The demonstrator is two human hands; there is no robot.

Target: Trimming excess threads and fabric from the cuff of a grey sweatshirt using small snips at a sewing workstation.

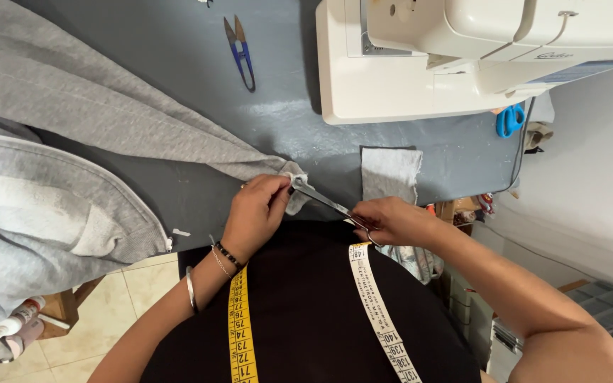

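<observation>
Head view shows our left hand (255,213) pinching the grey garment's (108,106) tip at the table's (200,184) near edge, while our right hand (391,221) is closed around metal scissors (324,201), their handles hidden in our fingers.

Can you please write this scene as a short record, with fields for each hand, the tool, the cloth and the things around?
left hand: left hand pinches the tip of the grey garment
right hand: right hand holds the scissors
tool: blades point at the pinched cloth tip
table: grey table
nearby: white sewing machine, thread snips, small fabric piece, blue-handled scissors
worn: measuring tape around the neck
</observation>
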